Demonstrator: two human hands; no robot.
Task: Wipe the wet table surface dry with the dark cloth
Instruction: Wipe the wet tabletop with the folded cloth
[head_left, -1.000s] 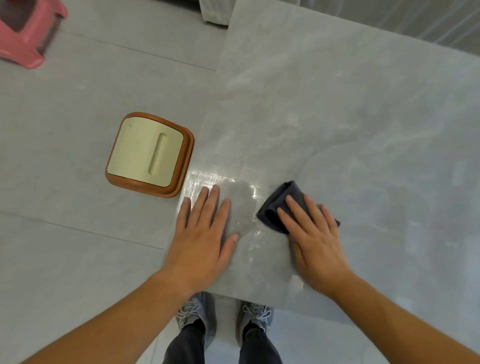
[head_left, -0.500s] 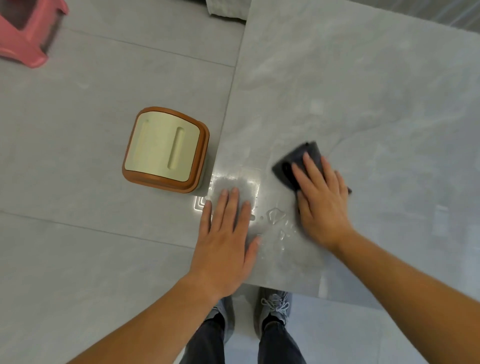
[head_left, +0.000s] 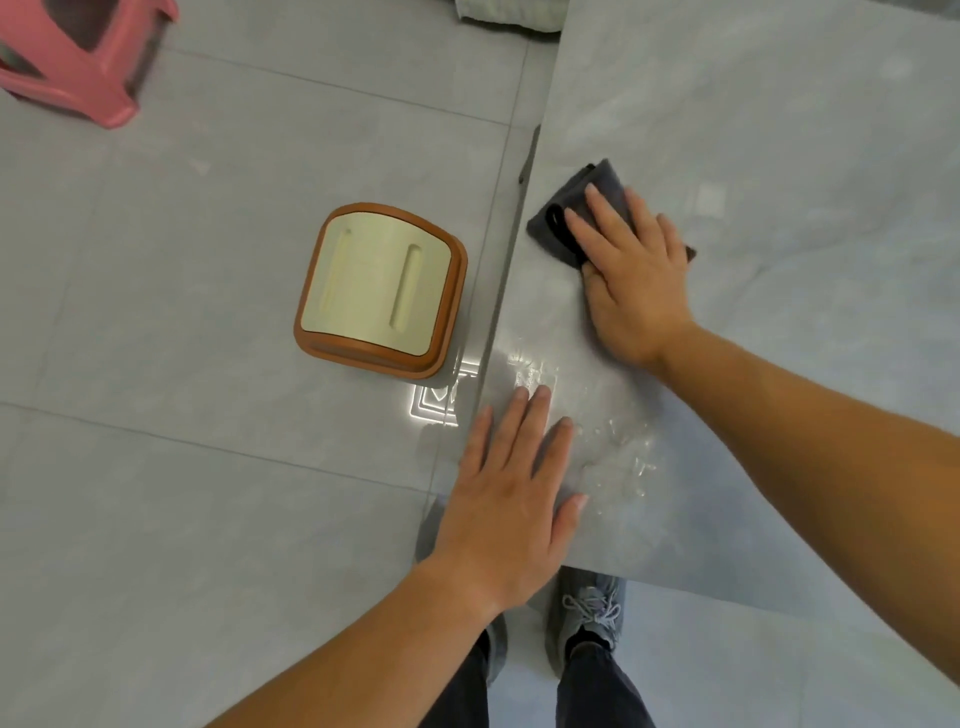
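A grey stone-look table (head_left: 779, 130) fills the right of the view. The folded dark cloth (head_left: 569, 208) lies near the table's left edge, and my right hand (head_left: 636, 275) presses flat on it with fingers spread over its near half. Water drops and streaks (head_left: 618, 457) glisten on the table near its front left corner. My left hand (head_left: 511, 499) rests flat and open on the table beside the wet patch, holding nothing.
A brown stool with a cream seat (head_left: 379, 291) stands on the tiled floor just left of the table edge. A pink plastic stool (head_left: 78, 62) sits at the far left. My shoes (head_left: 592, 608) show below the table's front edge.
My right hand has pushed the cloth away from me and leftward, towards the table's left edge. The left hand stays planted near the front corner.
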